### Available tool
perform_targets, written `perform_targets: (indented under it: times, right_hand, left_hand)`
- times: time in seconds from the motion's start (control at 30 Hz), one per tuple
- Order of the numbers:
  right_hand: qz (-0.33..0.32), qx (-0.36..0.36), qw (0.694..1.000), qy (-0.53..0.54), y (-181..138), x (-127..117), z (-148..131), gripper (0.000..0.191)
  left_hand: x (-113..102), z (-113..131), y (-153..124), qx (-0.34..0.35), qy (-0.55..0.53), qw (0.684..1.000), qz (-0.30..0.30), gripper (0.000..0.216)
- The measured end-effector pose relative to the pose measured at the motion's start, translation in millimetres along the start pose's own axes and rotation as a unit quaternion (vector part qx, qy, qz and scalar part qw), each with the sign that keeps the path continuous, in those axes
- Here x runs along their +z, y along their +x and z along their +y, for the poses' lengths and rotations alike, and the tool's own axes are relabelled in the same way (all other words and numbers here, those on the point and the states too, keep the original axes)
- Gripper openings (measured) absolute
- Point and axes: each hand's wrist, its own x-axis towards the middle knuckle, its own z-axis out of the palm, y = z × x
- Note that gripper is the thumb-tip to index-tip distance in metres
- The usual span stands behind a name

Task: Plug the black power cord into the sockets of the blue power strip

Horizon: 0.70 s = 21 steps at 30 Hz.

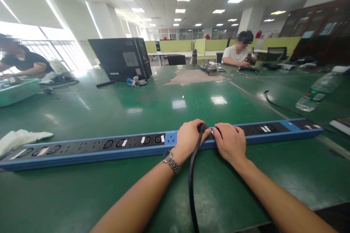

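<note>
A long blue power strip [94,146] with black socket panels lies across the green table before me. My left hand [188,138], with a watch on its wrist, is closed around a black plug [202,127] at the strip's middle. From that plug a thick black cable [192,189] hangs down toward me. Whether the plug sits fully in a socket is hidden by my fingers. Just right of it, my right hand [230,140] rests over the strip with bent fingers, gripping its edges. White labels mark several sockets.
A black computer case [123,60] and blue-grey gloves [136,81] stand farther back. At right are a plastic bottle [318,89] and a thin cable [281,107]. White tissue [23,140] and a green basket [20,93] lie left. Two other people sit at the table.
</note>
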Motion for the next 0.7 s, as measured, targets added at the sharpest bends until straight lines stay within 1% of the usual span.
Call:
perform_targets:
  times: [0.17, 0.27, 0.33, 0.47, 0.57, 0.63, 0.7]
  right_hand:
    - [-0.003, 0.0, 1.0, 0.003, 0.3, -1.0, 0.9, 0.034]
    - [-0.004, 0.0, 1.0, 0.013, 0.1, -2.5, 0.8, 0.035]
    - [-0.004, -0.001, 1.0, 0.017, 0.0, -3.0, 0.6, 0.035]
    - [-0.001, 0.001, 1.0, 0.022, -0.2, -2.5, 0.5, 0.038]
    - [0.004, 0.003, 1.0, 0.018, -0.2, -1.3, 1.2, 0.038]
    - [0.004, 0.001, 1.0, 0.016, -0.3, -0.6, 1.7, 0.038]
    - [0.007, 0.0, 1.0, 0.017, -0.4, -0.3, 2.1, 0.037]
  left_hand:
    - [6.4, 10.1, -1.5, 0.011, 0.123, 0.992, -0.007, 0.026]
    - [10.0, 12.9, -6.7, 0.031, 0.136, 0.99, -0.011, 0.025]
    - [13.6, 11.9, -9.7, 0.033, 0.121, 0.992, 0.003, 0.025]
    - [23.6, 7.6, -11.1, 0.003, 0.054, 0.998, 0.024, 0.021]
    - [25.0, 6.0, -8.6, -0.022, -0.047, 0.998, 0.038, 0.016]
    - [13.7, 3.2, -7.6, -0.031, -0.141, 0.986, 0.083, 0.02]
    - [-12.3, -6.1, -11.0, -0.027, -0.205, 0.967, 0.149, 0.028]
